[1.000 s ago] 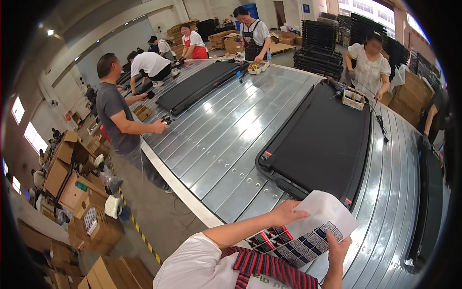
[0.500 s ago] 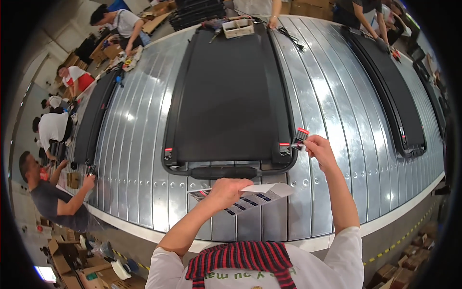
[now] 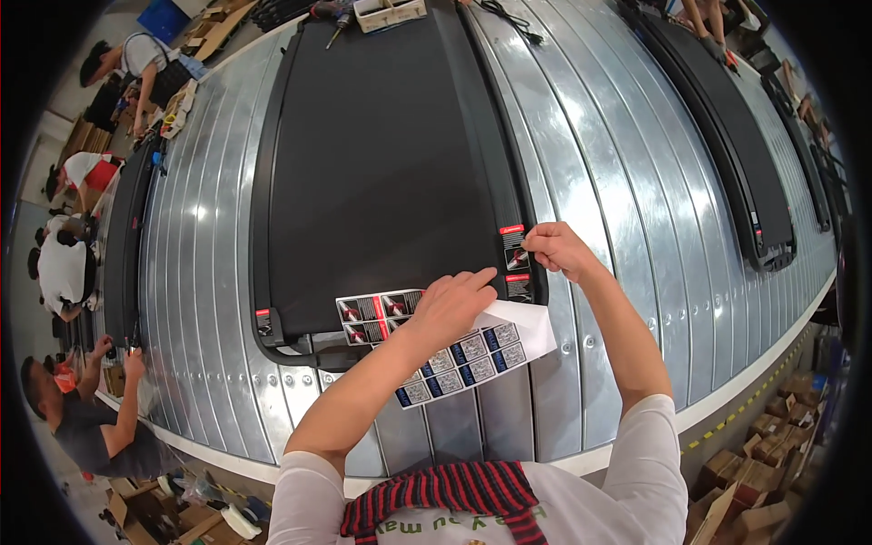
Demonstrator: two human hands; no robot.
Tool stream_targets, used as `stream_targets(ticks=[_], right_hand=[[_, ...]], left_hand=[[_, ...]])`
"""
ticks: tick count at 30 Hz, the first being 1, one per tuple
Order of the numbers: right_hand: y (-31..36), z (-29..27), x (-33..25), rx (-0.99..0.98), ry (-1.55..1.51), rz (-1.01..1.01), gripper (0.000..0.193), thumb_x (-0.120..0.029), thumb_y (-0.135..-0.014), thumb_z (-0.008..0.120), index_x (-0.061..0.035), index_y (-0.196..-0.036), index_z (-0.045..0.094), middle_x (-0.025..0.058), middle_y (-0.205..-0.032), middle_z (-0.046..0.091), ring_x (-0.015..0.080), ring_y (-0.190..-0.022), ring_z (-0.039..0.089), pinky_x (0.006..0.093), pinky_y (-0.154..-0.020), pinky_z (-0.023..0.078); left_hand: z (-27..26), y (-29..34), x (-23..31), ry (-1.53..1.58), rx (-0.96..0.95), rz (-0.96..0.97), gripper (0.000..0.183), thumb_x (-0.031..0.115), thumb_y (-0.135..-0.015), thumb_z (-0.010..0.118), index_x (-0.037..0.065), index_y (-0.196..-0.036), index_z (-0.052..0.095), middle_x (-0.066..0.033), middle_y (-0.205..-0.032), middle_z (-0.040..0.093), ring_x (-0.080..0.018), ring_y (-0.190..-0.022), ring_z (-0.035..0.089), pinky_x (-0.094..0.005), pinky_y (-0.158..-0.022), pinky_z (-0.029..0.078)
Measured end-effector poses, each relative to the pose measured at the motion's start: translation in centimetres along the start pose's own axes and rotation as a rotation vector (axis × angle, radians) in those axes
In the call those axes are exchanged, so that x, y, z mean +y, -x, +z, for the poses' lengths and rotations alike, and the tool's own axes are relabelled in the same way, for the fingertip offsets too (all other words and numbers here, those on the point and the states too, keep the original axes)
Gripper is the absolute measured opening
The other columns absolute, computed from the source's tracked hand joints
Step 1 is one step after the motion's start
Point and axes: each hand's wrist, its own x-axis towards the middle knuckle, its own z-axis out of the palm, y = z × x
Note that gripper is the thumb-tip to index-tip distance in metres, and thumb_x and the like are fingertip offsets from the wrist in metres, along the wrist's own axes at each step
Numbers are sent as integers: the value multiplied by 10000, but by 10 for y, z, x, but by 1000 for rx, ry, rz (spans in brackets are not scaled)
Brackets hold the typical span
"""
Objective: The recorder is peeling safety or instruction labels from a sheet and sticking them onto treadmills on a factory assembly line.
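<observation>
A treadmill deck [image 3: 381,163] with a black belt lies in front of me. My right hand [image 3: 563,250] pinches the edge of a small black, white and red label [image 3: 514,245] over the deck's right side rail. Just below it, another similar label [image 3: 519,289] sits on the rail's near corner. My left hand [image 3: 450,309] grips a sheet of stickers [image 3: 463,363], its fingertips reaching toward the rail. The sheet carries red-headed labels and blue-and-white code stickers; its right end curls over, showing a white back. A matching label [image 3: 263,322] is on the near left corner.
The deck rests on a metal slatted conveyor [image 3: 618,272]. A parts tray [image 3: 389,14], a power drill [image 3: 334,13] and a black cable [image 3: 513,20] are at the far end. Another deck [image 3: 727,136] lies at right. People work along the left; cardboard boxes [image 3: 763,445] are at lower right.
My right hand has brought the label left and down onto the right rail. My left hand has moved up toward it, turning the sticker sheet face up. The view has shifted right.
</observation>
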Motion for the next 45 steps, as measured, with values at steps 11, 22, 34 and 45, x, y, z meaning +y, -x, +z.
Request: stream_targets(ticks=[11, 22, 34, 45], right_hand=[[-3, 1, 9, -47, -56, 6, 86, -87, -755, 588, -57, -703, 526, -40, -510, 440, 20, -386, 351, 182, -332, 197], [-2, 7, 10, 6, -64, -16, 76, -69, -752, 579, -55, -707, 520, -47, -534, 441, 14, -399, 348, 176, -333, 209], [-1, 8, 9, 28, -46, -34, 83, -72, -745, 565, -48, -682, 516, -21, -525, 441, 44, -419, 371, 195, -362, 261], [-1, 11, 12, 51, -11, -68, 80, -63, -729, 548, -31, -668, 507, -15, -519, 439, 49, -420, 374, 201, -369, 268]], left_hand=[[17, -11, -14, 16, -2, 23, 115, 32, -670, 527, 47, -779, 560, -92, -1053, 562, -243, -952, 510, -349, -722, 453], [16, -12, -16, 10, -38, 20, 127, 32, -667, 537, 52, -790, 559, -66, -1068, 554, -227, -961, 503, -348, -705, 450], [19, -16, -15, -10, 10, 53, 109, 9, -650, 540, 63, -742, 517, -16, -846, 490, -199, -824, 473, -336, -642, 415], [13, -19, -12, -64, -59, 74, 130, 24, -674, 520, 53, -801, 517, -32, -1111, 523, -210, -891, 489, -341, -651, 435]])
